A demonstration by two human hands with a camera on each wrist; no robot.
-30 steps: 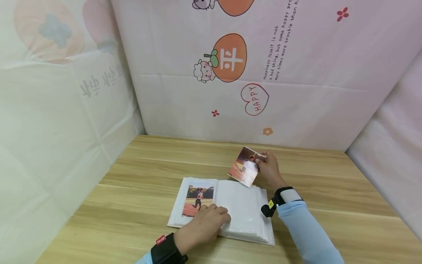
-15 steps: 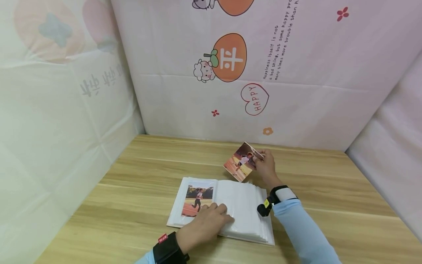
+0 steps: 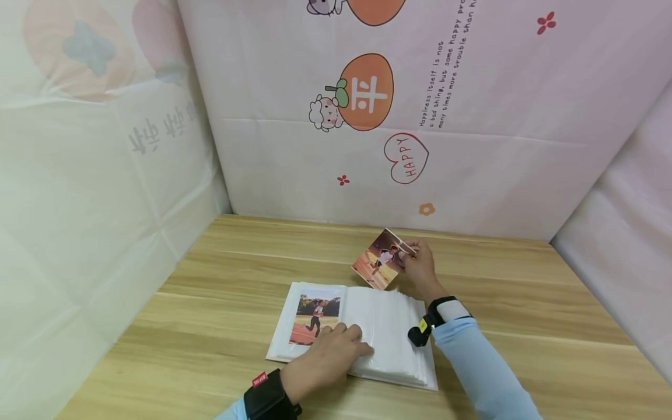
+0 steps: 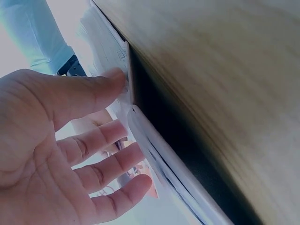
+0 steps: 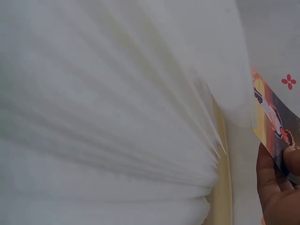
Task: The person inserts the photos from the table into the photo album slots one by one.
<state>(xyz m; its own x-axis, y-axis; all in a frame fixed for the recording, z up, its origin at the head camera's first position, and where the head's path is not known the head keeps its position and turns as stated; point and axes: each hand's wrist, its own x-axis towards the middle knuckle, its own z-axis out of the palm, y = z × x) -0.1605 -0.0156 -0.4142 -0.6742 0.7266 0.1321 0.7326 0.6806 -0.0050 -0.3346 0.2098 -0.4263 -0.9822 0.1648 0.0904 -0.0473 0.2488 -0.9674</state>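
An open photo album [image 3: 385, 338] lies on the wooden table, its left page holding a photo of a runner [image 3: 315, 318] in a sleeve. Its right page is white and bare. My left hand [image 3: 328, 353] rests on the album near the fold, fingers extended; the left wrist view shows the thumb [image 4: 101, 89] beside the page edges at the spine. Above the album's far edge, my right hand [image 3: 421, 268] pinches a tilted photo [image 3: 380, 259] of a runner by its right corner. Part of that photo is cut off in the right wrist view, where album pages [image 5: 117, 117] fill most of the picture.
The wooden table [image 3: 226, 303] extends on both sides of the album. A white printed cloth [image 3: 294, 169] rises behind it, with more pale cloth at left [image 3: 105, 233] and right [image 3: 630, 192].
My right hand has moved slightly left with the photo, and glare has left the photo's surface. The left hand has shifted a little to the right on the album.
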